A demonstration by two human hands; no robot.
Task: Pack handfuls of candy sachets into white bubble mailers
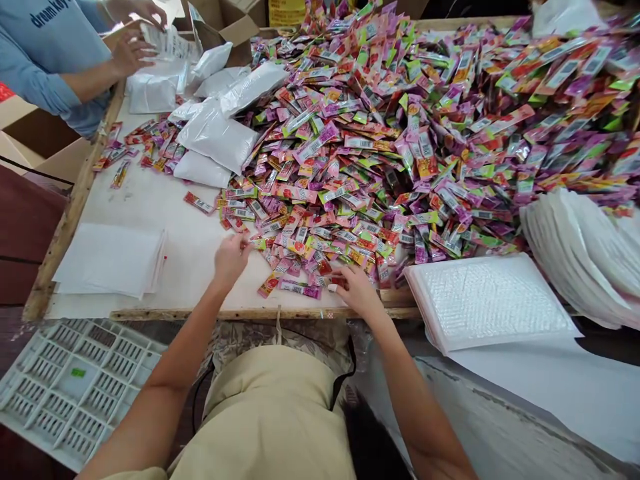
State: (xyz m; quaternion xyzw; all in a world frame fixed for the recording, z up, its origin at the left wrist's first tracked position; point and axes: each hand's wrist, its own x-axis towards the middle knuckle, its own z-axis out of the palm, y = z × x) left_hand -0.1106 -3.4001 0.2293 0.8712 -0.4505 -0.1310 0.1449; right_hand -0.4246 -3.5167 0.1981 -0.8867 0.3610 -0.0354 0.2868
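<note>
A large heap of small stick sachets (pixel 320 193) in pink, purple, green and orange wrappers with barcodes covers the table in front of me. My left hand (pixel 231 261) is at the heap's near left edge, its thumb and fingers pinched at the end of a green-and-pink sachet (pixel 258 244). To the right, my right hand (pixel 357 290) reaches over the near edge of the heap. Its thumb and fingers are apart and touch the sachets there. A purple sachet (pixel 300 289) lies flat between my hands, close to the table's front edge.
A stack of white envelopes (pixel 107 259) lies at left. Filled white mailers (pixel 220 137) are piled behind. Bubble-lined mailers (pixel 493 300) and more white mailers (pixel 575 253) stand at right. Another person's hands (pixel 131 50) handle a package. A plastic crate (pixel 77 393) is below.
</note>
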